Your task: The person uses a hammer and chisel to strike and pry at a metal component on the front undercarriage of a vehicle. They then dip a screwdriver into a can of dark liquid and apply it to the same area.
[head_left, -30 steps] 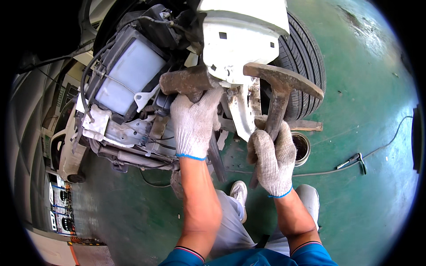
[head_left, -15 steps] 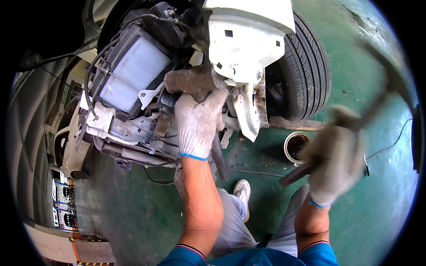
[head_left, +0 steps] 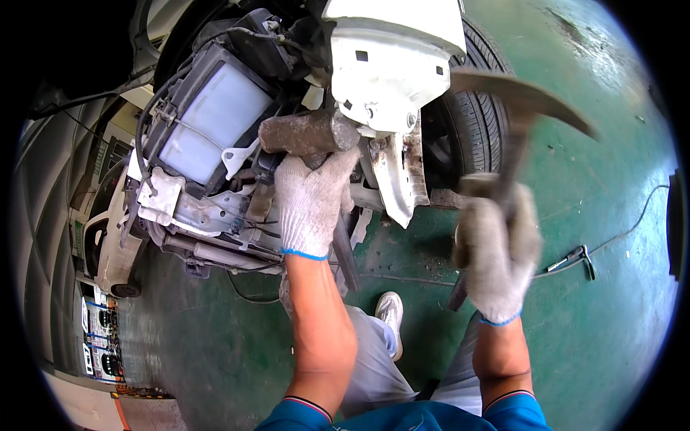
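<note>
My gloved left hand [head_left: 310, 208] is wrapped round the handle of a rusty sledgehammer [head_left: 302, 133], close beneath its blunt head. That head lies against the lower left edge of a white car body panel [head_left: 388, 68], with the handle slanting down behind the hand. To the right, my gloved right hand [head_left: 499, 255] grips the handle of a body hammer [head_left: 532, 99], whose long curved head is raised and slightly blurred in front of the tyre. A bent, torn metal flange [head_left: 394, 176] hangs below the panel, between the two hands.
The black tyre [head_left: 485, 115] stands right of the panel. Exposed front-end parts with a black-framed pale box [head_left: 215, 122] fill the left. A cable [head_left: 410, 279] crosses the green floor, passing a metal T-handled tool [head_left: 575, 260]. A white shoe [head_left: 389, 316] shows below.
My right hand has swung the body hammer leftward and slightly up, toward the panel, and now covers most of the round tin. My left hand keeps the sledgehammer at the panel edge.
</note>
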Action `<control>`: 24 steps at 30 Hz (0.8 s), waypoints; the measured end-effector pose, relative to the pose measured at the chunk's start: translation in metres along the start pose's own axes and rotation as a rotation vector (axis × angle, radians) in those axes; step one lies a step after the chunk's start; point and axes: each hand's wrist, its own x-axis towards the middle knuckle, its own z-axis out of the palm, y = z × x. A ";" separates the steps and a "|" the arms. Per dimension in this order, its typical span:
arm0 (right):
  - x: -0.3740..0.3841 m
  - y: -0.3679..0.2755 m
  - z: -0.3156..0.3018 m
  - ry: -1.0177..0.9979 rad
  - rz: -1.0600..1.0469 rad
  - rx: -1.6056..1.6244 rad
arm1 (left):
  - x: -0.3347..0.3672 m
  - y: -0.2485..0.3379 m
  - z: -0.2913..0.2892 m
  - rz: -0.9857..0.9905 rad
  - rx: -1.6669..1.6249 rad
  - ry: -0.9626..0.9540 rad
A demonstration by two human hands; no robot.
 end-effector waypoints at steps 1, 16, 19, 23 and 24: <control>-0.004 -0.006 -0.004 0.146 -0.025 0.018 | 0.000 -0.001 0.000 0.015 -0.011 -0.005; -0.007 0.013 0.023 0.039 0.062 0.032 | -0.005 0.004 0.006 0.042 -0.033 -0.010; -0.010 0.033 0.039 -0.084 -0.142 -0.259 | -0.002 -0.002 0.009 0.056 -0.065 -0.026; -0.001 0.010 0.019 -0.134 0.127 -0.017 | -0.001 -0.003 0.008 0.073 -0.003 0.011; -0.001 0.013 0.017 -0.001 0.005 -0.095 | -0.002 -0.005 0.010 0.092 -0.003 0.016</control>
